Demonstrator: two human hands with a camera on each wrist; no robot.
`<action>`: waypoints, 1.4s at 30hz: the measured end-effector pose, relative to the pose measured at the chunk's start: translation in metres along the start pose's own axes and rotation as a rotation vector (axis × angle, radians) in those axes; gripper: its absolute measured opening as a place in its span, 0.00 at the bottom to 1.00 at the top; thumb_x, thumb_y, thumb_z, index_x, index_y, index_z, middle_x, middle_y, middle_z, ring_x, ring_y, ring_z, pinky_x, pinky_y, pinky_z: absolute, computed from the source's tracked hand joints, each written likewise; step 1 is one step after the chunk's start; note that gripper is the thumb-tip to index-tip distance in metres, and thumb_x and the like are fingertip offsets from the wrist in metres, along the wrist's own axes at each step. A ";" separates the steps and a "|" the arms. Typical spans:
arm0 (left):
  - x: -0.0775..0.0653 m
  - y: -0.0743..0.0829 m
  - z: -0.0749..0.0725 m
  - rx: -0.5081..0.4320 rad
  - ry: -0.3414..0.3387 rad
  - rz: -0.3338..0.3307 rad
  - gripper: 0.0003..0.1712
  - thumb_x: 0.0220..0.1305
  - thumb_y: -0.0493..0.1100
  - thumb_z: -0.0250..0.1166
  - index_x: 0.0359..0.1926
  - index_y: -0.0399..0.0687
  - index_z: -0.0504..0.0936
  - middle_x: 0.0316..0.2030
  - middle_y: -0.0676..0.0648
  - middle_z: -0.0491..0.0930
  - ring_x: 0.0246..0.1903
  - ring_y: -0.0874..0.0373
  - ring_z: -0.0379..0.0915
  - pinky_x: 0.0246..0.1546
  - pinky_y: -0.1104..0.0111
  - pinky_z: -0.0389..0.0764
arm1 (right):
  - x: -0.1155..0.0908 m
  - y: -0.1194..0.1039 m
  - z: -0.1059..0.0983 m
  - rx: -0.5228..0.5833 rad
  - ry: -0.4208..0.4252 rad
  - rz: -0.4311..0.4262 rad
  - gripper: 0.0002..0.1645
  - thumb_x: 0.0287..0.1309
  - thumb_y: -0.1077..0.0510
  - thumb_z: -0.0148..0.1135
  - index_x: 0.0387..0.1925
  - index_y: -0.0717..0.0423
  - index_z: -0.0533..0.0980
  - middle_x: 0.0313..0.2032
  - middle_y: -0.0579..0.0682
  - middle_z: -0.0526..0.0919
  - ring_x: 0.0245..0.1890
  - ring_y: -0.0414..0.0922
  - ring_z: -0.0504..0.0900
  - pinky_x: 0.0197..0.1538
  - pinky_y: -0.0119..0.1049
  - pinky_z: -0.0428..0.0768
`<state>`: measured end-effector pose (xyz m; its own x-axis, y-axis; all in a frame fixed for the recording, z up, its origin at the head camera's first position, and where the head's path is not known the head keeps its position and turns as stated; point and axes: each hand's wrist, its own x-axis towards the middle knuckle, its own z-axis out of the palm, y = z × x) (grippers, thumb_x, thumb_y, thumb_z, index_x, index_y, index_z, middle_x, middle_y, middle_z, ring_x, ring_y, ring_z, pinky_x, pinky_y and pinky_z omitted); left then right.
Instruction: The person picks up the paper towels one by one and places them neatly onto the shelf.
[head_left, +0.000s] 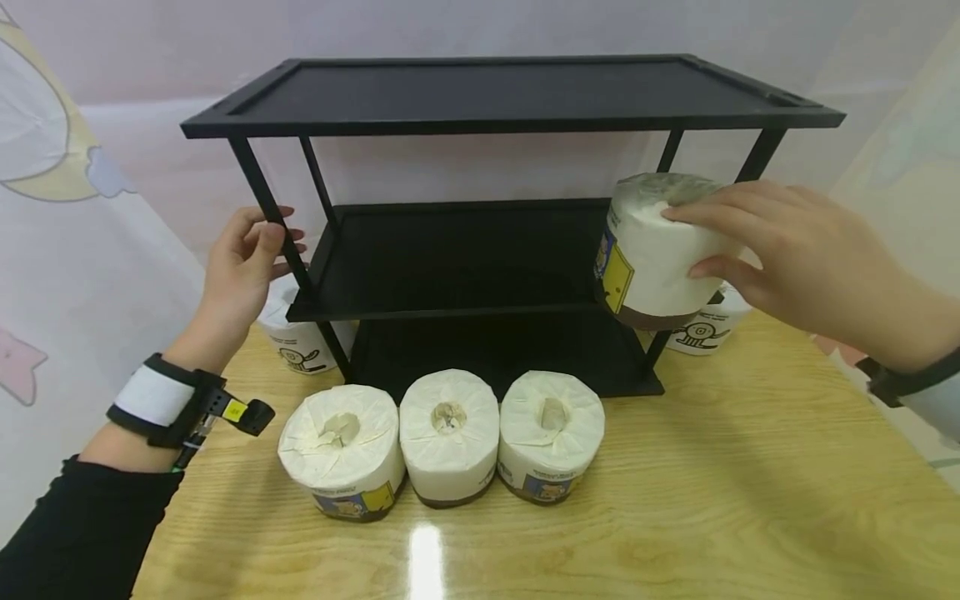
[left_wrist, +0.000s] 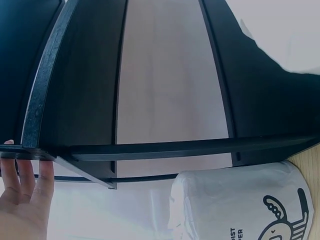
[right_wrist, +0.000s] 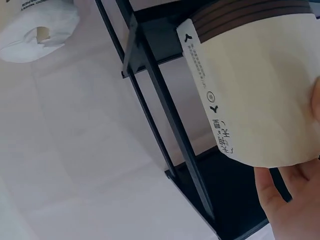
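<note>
a wrapped roll (head_left: 660, 258) is grasped by the fingers of the right hand (head_left: 783, 242) at the right end of a black rack (head_left: 465, 258), whose left post (head_left: 257, 182) is clasped by the fingers of the left hand (head_left: 246, 254).

Black on the rack (head_left: 465, 258), white with brown base bands on three rolls (head_left: 450, 462) along its front edge, blue-and-yellow print on the held roll (head_left: 663, 267), yellow wood grain across the tabletop (head_left: 712, 483)
</note>
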<state>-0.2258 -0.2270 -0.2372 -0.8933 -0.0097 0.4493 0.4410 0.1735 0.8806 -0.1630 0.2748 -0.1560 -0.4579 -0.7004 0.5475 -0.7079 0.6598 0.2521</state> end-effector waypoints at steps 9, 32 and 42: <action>0.001 0.001 0.003 -0.002 0.000 -0.007 0.19 0.70 0.53 0.58 0.57 0.53 0.76 0.44 0.51 0.80 0.49 0.59 0.76 0.47 0.76 0.79 | 0.002 0.002 -0.002 0.005 -0.078 0.083 0.33 0.63 0.43 0.64 0.61 0.59 0.74 0.53 0.63 0.80 0.49 0.63 0.77 0.51 0.57 0.73; -0.005 0.003 -0.002 0.006 0.028 -0.007 0.19 0.69 0.54 0.59 0.57 0.53 0.76 0.44 0.51 0.80 0.48 0.58 0.76 0.48 0.74 0.79 | 0.015 -0.001 0.019 -0.051 -0.076 0.277 0.36 0.48 0.66 0.76 0.60 0.66 0.73 0.51 0.68 0.79 0.49 0.66 0.77 0.46 0.61 0.75; -0.009 0.007 -0.008 -0.001 0.045 -0.003 0.22 0.67 0.57 0.60 0.56 0.53 0.76 0.44 0.50 0.80 0.47 0.57 0.77 0.48 0.73 0.80 | 0.023 0.003 0.031 -0.032 -0.023 0.242 0.37 0.49 0.70 0.74 0.61 0.66 0.70 0.46 0.69 0.79 0.45 0.68 0.77 0.44 0.62 0.75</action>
<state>-0.2137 -0.2333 -0.2341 -0.8899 -0.0550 0.4527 0.4381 0.1727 0.8822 -0.1927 0.2522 -0.1674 -0.6245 -0.5264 0.5770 -0.5590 0.8172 0.1406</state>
